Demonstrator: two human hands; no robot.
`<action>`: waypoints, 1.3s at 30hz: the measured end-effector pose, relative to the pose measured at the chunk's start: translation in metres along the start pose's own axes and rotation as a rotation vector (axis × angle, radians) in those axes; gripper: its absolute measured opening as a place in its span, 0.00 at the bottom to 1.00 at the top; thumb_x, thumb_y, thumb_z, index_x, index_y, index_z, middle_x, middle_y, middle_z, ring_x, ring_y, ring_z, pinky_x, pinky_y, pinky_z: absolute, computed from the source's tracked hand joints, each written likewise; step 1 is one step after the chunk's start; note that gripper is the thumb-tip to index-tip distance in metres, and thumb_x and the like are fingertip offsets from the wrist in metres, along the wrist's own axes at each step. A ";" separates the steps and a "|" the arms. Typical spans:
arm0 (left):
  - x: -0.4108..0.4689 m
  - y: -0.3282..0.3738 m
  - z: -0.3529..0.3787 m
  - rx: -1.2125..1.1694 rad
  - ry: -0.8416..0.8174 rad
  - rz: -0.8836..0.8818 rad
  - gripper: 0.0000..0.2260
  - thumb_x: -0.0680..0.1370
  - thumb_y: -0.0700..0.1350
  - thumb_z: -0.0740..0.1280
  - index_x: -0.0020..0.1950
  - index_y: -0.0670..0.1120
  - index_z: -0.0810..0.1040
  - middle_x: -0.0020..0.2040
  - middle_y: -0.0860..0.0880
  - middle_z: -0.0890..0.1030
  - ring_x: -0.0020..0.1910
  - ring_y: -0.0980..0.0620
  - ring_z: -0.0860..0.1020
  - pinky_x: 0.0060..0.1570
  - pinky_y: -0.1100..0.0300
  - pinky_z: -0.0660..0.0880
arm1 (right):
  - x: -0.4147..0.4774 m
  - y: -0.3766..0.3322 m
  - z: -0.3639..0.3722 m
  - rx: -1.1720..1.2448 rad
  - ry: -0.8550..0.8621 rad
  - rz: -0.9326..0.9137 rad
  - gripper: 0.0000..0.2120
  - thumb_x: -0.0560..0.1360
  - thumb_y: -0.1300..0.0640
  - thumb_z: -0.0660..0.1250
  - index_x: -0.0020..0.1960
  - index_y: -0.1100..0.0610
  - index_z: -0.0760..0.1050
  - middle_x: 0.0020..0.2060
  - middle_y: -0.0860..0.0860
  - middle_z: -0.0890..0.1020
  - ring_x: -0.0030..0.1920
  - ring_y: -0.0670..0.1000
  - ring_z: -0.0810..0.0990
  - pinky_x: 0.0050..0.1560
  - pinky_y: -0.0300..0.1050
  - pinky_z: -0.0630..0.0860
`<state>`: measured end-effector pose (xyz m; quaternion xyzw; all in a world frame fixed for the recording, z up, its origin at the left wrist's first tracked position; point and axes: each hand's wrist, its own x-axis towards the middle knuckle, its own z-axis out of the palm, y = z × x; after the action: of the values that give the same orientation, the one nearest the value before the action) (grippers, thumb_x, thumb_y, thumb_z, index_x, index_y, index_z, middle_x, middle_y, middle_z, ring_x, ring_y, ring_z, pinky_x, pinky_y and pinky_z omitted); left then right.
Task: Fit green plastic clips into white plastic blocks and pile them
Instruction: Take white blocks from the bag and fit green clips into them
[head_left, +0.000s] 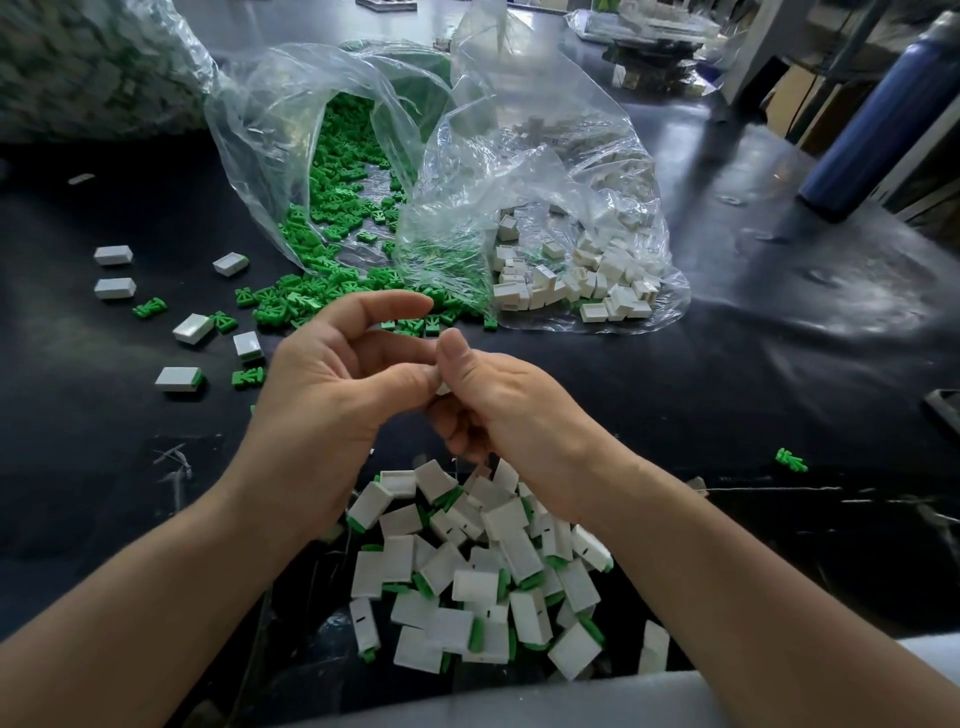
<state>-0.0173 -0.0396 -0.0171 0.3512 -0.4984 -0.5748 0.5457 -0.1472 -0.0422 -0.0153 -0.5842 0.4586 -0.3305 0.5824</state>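
Observation:
My left hand and my right hand meet above the black table. Between their fingertips sits a small white block, almost wholly hidden; both thumbs pinch it. Whether a clip is in it I cannot tell. Below my wrists lies a pile of white blocks with green clips fitted. Loose green clips spill from a clear bag behind my hands. A second clear bag to the right holds empty white blocks.
Scattered white blocks and single green clips lie at the left. One green clip lies alone at the right. A dark blue bottle stands at the far right. A large filled bag sits at the back left.

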 end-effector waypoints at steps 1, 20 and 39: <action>0.000 0.000 0.001 -0.009 -0.002 -0.001 0.20 0.63 0.33 0.71 0.53 0.41 0.73 0.33 0.45 0.83 0.25 0.46 0.79 0.27 0.58 0.77 | 0.000 0.000 0.001 -0.027 0.017 -0.010 0.21 0.79 0.45 0.51 0.37 0.58 0.71 0.27 0.46 0.70 0.26 0.40 0.67 0.29 0.32 0.67; 0.002 -0.005 0.002 -0.039 0.054 -0.024 0.18 0.62 0.34 0.67 0.50 0.44 0.74 0.35 0.46 0.84 0.39 0.50 0.83 0.36 0.63 0.78 | -0.001 0.000 0.004 -0.309 0.134 -0.099 0.18 0.80 0.45 0.49 0.33 0.46 0.63 0.31 0.41 0.67 0.33 0.40 0.66 0.38 0.40 0.62; 0.002 -0.005 0.000 -0.044 0.031 -0.063 0.19 0.62 0.39 0.69 0.53 0.44 0.74 0.36 0.47 0.84 0.31 0.52 0.80 0.33 0.63 0.77 | 0.003 -0.001 -0.014 -0.158 0.049 0.016 0.33 0.66 0.31 0.45 0.32 0.56 0.76 0.27 0.50 0.76 0.27 0.45 0.71 0.32 0.36 0.68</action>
<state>-0.0186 -0.0417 -0.0214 0.3636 -0.4660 -0.5969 0.5426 -0.1586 -0.0500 -0.0135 -0.6164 0.5020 -0.3027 0.5257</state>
